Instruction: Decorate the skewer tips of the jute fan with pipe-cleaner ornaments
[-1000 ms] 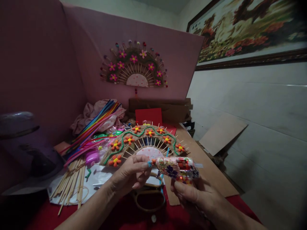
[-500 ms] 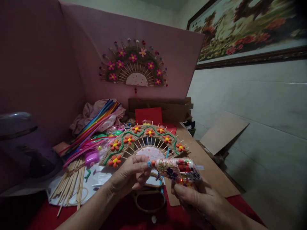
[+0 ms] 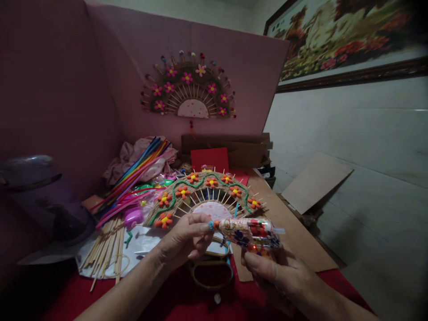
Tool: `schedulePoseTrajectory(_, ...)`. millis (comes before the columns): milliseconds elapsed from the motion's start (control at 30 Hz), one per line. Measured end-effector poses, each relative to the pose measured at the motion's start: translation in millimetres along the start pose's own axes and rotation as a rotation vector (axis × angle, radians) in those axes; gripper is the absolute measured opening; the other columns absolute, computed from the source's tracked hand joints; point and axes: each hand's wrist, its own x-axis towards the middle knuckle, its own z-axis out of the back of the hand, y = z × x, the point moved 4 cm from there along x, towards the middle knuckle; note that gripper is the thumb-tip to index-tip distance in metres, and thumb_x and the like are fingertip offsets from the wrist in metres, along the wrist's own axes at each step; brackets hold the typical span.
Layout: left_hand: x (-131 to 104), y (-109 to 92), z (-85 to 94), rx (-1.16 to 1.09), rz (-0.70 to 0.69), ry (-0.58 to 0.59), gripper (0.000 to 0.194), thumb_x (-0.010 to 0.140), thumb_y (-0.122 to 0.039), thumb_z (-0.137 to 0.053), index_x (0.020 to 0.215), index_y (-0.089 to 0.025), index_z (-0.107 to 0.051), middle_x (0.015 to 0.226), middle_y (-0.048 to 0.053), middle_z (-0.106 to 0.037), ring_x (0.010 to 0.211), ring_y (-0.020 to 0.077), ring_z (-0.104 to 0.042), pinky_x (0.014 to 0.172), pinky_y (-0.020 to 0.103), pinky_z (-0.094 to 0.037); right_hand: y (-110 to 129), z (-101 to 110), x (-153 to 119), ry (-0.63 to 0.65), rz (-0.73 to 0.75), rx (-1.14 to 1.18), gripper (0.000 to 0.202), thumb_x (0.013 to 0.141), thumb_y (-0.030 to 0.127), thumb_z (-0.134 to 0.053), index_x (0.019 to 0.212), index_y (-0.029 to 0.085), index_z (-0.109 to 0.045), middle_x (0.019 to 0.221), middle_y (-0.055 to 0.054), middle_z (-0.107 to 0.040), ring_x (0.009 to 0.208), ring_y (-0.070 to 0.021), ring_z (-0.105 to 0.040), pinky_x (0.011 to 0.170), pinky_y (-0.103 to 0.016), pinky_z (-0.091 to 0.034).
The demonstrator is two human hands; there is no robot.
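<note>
My right hand point(image 3: 277, 267) is wrapped round the handle of a flower-patterned hot glue gun point(image 3: 250, 234), whose nozzle points left; a clear glue stick point(image 3: 279, 230) juts from its back end. Between the thumb and fingertips of my left hand point(image 3: 187, 236) is a small blue bead-like piece point(image 3: 211, 225), right at the nozzle tip. Just beyond both hands lies a fan-shaped craft point(image 3: 200, 191) of twine and sticks, with orange clay flowers and a wavy green strip. Scissors point(image 3: 212, 273) rest beneath the hands, their blades partly hidden.
Wooden sticks point(image 3: 103, 249) lie on white paper at the left, near colourful pipe cleaners point(image 3: 137, 167) and a purple lump point(image 3: 133, 216). Cardboard point(image 3: 297, 232) covers the right side. A finished-looking pink-flowered fan point(image 3: 192, 89) hangs on the pink board behind.
The whole view has shifted slightly, so things appear a little to the right. Both hands keep their grips, with the blue piece still at the glue gun's nozzle.
</note>
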Motion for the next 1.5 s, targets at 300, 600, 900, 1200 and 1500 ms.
schedulePoseTrajectory(300, -1, 0, -0.3, 0.023, -0.002, 0.013, 0.012, 0.075, -0.019, -0.063, 0.070, -0.012, -0.056, 0.052, -0.003, -0.045, 0.039, 0.0020, -0.033, 0.034, 0.012, -0.019, 10, -4, -1, -0.023, 0.048, 0.004, 0.035, 0.076, 0.049, -0.061, 0.065, 0.017, -0.056, 0.045, 0.007, -0.036, 0.040, -0.0052, -0.031, 0.037, -0.018, -0.028)
schedulePoseTrajectory(600, 0, -3, -1.7, -0.003, -0.016, 0.019, 0.010, 0.075, -0.018, -0.064, 0.071, -0.011, -0.057, 0.052, -0.002, -0.045, 0.040, 0.0021, -0.035, 0.035, 0.012, -0.020, 11, -4, -3, -0.033, 0.081, -0.034, 0.032, 0.078, 0.048, -0.060, 0.071, 0.017, -0.055, 0.047, 0.007, -0.037, 0.039, -0.0035, -0.030, 0.036, -0.017, -0.026)
schedulePoseTrajectory(900, -1, -2, -3.8, 0.000, -0.016, 0.016, 0.011, 0.074, -0.019, -0.065, 0.072, -0.012, -0.057, 0.053, -0.003, -0.046, 0.039, 0.0019, -0.035, 0.034, 0.011, -0.020, 16, -4, -2, -0.052, 0.094, -0.058, 0.033, 0.078, 0.049, -0.059, 0.076, 0.016, -0.058, 0.049, 0.006, -0.039, 0.043, -0.0053, -0.034, 0.041, -0.018, -0.032)
schedulePoseTrajectory(1200, -1, -3, -5.0, -0.001, -0.015, 0.012, 0.013, 0.073, -0.019, -0.065, 0.071, -0.011, -0.056, 0.053, -0.003, -0.046, 0.040, 0.0017, -0.036, 0.035, 0.011, -0.021, 17, -6, -3, -0.051, 0.114, -0.049, 0.034, 0.079, 0.047, -0.059, 0.066, 0.017, -0.051, 0.048, 0.006, -0.038, 0.040, -0.0037, -0.029, 0.034, -0.017, -0.023)
schedulePoseTrajectory(1500, -1, -4, -5.9, -0.036, -0.008, 0.008, 0.012, 0.073, -0.019, -0.066, 0.072, -0.011, -0.056, 0.053, -0.003, -0.045, 0.040, 0.0015, -0.035, 0.035, 0.011, -0.021, 19, -6, -5, -0.063, 0.103, -0.076, 0.029, 0.079, 0.046, -0.059, 0.077, 0.017, -0.058, 0.049, 0.006, -0.038, 0.043, -0.0055, -0.032, 0.041, -0.018, -0.030)
